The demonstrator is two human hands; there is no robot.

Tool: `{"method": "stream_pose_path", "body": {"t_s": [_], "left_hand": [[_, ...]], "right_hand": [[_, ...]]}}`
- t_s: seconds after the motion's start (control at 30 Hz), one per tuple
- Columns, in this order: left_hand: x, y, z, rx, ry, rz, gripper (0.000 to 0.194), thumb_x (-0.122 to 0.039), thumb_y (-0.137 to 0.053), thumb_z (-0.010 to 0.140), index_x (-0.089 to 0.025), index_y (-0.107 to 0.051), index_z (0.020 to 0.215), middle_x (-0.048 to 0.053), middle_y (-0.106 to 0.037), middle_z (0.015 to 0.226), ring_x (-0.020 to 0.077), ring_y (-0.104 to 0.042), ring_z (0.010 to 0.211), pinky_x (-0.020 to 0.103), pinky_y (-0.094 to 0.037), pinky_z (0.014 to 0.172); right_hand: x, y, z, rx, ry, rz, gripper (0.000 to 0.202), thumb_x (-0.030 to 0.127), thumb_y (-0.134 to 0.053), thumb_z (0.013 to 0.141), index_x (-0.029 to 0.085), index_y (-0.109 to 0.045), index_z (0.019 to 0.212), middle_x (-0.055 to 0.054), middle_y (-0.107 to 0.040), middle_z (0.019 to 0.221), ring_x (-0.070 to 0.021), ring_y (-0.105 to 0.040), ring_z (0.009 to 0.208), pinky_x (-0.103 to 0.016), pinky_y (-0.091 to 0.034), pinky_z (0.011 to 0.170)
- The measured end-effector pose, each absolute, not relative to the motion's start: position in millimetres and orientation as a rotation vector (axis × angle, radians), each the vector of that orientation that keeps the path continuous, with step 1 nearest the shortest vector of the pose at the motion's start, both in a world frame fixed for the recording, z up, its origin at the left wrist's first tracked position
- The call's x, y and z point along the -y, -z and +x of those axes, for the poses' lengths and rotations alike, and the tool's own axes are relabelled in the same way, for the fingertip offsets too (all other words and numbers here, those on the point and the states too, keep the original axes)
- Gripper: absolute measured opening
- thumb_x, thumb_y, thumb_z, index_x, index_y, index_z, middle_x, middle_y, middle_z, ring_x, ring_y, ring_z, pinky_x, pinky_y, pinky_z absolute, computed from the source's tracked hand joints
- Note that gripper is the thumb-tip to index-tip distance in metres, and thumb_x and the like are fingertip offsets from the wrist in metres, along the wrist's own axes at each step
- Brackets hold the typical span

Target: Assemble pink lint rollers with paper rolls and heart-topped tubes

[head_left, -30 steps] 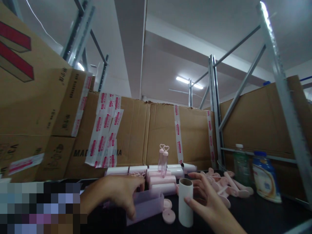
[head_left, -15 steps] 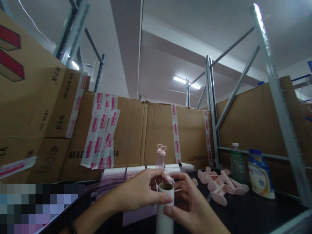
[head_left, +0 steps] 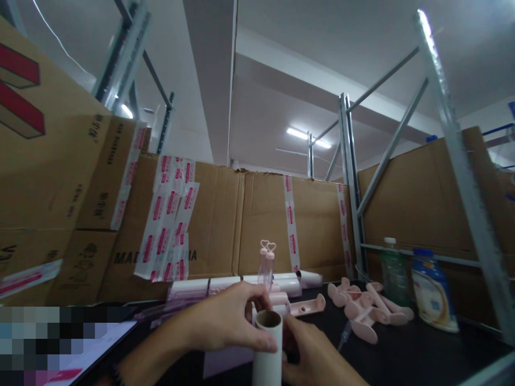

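A white roll with a hollow brown cardboard core point(head_left: 267, 354) stands upright at the bottom centre. My left hand point(head_left: 225, 316) grips it near the top, thumb across the front and fingers curled behind. Lower down on the right side, my right hand point(head_left: 311, 351) closes around the same roll, its fingertips partly hidden. Just behind my hands rise two clear tubes with pink heart-shaped tops point(head_left: 267, 265). A pink holder piece point(head_left: 308, 307) lies behind my right hand.
White rolls point(head_left: 225, 281) lie in a row at the back. Several pink holder parts point(head_left: 362, 311) are heaped at right, near a green bottle point(head_left: 394, 273) and a blue-capped bottle point(head_left: 432, 292). Cardboard walls point(head_left: 261, 220) and metal posts point(head_left: 348, 182) surround the black surface.
My right hand has moved down from the roll's upper rim to its lower right side. The left hand keeps its grip, and the roll has shifted slightly left and down.
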State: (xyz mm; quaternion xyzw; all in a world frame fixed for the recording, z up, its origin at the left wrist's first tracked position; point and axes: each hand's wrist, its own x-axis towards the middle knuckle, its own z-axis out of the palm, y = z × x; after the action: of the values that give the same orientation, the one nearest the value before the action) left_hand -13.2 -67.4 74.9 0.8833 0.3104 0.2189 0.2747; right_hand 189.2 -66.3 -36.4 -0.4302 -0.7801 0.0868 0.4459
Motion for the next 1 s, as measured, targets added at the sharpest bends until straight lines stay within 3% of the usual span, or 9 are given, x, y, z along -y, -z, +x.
{"method": "stream_pose_path", "body": {"t_s": [0.17, 0.37, 0.6, 1.0], "left_hand": [[64, -72, -15, -0.885, -0.577, 2.386, 0.045, -0.040, -0.084, 0.061, -0.017, -0.065, 0.095, -0.006, -0.055, 0.073, 0.0132, -0.050, 0.065, 0.024, -0.035, 0.056], [67, -73, -15, -0.877, -0.579, 2.366, 0.047, -0.040, -0.085, 0.060, -0.016, -0.064, 0.095, -0.005, -0.055, 0.073, 0.0136, -0.049, 0.067, 0.024, -0.035, 0.056], [62, -71, -12, -0.624, -0.576, 2.301, 0.036, -0.023, -0.079, 0.062, -0.019, -0.067, 0.095, -0.003, -0.059, 0.083, 0.0136, -0.052, 0.073, 0.023, -0.040, 0.063], [60, -68, -13, -0.666, -0.588, 2.293, 0.032, -0.023, -0.079, 0.061, -0.018, -0.064, 0.090, -0.006, -0.056, 0.074, 0.0110, -0.050, 0.067, 0.020, -0.038, 0.056]], "right_hand": [[65, 36, 195, 1.920, -0.215, -1.093, 0.015, 0.020, -0.074, 0.073, 0.021, -0.065, 0.084, -0.001, -0.072, 0.079, -0.0199, -0.065, 0.074, -0.026, -0.045, 0.065], [83, -12, 215, 1.753, -0.288, -0.937, 0.020, 0.038, -0.068, 0.087, 0.019, -0.064, 0.093, -0.005, -0.071, 0.089, -0.0209, -0.066, 0.082, -0.031, -0.051, 0.073], [119, -48, 187, 1.888, -0.305, -0.897, 0.018, 0.039, -0.070, 0.086, 0.023, -0.073, 0.094, -0.002, -0.075, 0.091, -0.0218, -0.067, 0.088, -0.033, -0.050, 0.078], [109, -31, 176, 1.852, -0.318, -0.973, 0.017, 0.037, -0.071, 0.082, 0.024, -0.077, 0.090, -0.002, -0.078, 0.092, -0.0250, -0.068, 0.088, -0.037, -0.049, 0.078]]}}
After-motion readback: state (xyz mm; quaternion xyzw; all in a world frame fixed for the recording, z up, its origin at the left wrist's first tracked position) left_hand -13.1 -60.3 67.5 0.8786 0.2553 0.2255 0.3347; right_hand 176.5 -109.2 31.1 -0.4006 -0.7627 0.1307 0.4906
